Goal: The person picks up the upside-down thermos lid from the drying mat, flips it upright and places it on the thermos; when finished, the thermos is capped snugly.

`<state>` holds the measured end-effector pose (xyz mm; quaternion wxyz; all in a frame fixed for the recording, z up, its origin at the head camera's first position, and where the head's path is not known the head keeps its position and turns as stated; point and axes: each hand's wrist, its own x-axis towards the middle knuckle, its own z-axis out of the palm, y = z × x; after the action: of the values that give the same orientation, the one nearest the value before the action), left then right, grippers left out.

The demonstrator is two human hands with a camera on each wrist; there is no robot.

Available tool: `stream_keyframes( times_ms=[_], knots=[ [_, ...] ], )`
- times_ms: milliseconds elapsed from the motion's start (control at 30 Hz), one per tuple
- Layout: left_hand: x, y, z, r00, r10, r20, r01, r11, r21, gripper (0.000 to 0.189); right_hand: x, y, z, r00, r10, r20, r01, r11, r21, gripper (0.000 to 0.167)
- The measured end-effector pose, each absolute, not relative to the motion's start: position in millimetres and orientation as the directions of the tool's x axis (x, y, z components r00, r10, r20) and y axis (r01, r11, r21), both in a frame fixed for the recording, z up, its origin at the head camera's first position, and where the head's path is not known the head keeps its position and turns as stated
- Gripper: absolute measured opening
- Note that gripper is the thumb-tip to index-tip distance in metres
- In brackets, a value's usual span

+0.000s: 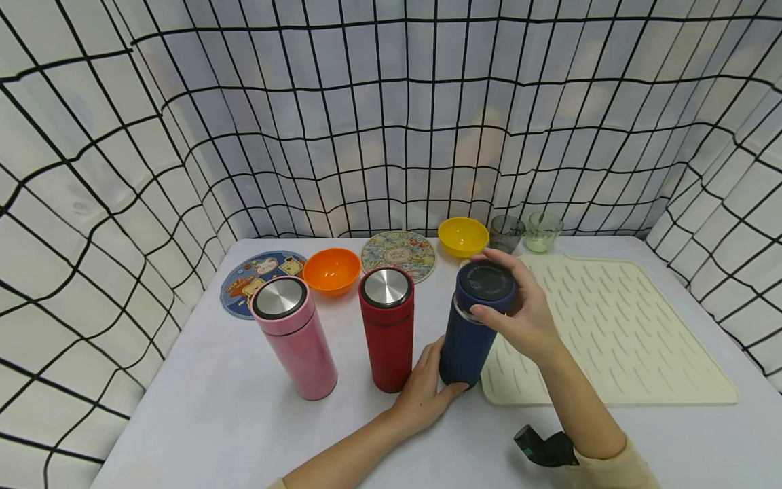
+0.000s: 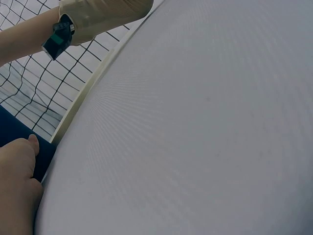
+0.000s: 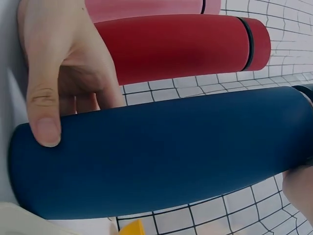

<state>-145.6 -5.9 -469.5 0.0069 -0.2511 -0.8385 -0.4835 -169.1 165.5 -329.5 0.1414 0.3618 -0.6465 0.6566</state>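
A dark blue thermos (image 1: 466, 350) stands upright on the white table, close to the left edge of the cream mat. My left hand (image 1: 424, 397) grips it low near the base, thumb across the front, as the right wrist view also shows. With thumb and fingers on opposite sides, my right hand (image 1: 530, 319) holds its blue lid (image 1: 487, 282), whose top is a black disc with faint print. A silver ring shows just below the lid. Left of my hands stand a red thermos (image 1: 389, 339) and a pink thermos (image 1: 305, 360), both with silver-topped lids.
The cream ridged mat (image 1: 635, 339) covers the table's right side. Behind the thermoses are an orange bowl (image 1: 332, 270), a yellow bowl (image 1: 463, 236), two round patterned mats, a grey glass (image 1: 506, 234) and a green glass (image 1: 542, 232). Black netting (image 1: 391, 125) encloses the back and sides.
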Motion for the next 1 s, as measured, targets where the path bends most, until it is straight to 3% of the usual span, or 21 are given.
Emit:
stream_keyframes(
  times_ms=[267,500,833,1000],
  knots=[
    [-145,-6,-470,-0.874,0.411,0.257,0.427,0.401,0.811,0.077,-170,167,-337,-0.697,-0.307,0.648,-0.644,-0.128,-0.754,0.06],
    [-145,-6,-469,-0.883,0.406,0.235,0.405,0.407,0.819,0.078,-171,174,-342,-0.658,-0.399,0.639,-0.649,-0.13,-0.75,0.063],
    [-145,-7,-470,-0.88,0.41,0.241,0.413,0.407,0.814,0.078,-174,175,-346,-0.631,-0.364,0.685,-0.663,-0.204,-0.72,0.067],
    [-145,-7,-470,-0.879,0.41,0.244,0.418,0.415,0.808,0.077,-173,174,-348,-0.679,-0.317,0.662,-0.62,-0.235,-0.749,0.061]
  ],
)
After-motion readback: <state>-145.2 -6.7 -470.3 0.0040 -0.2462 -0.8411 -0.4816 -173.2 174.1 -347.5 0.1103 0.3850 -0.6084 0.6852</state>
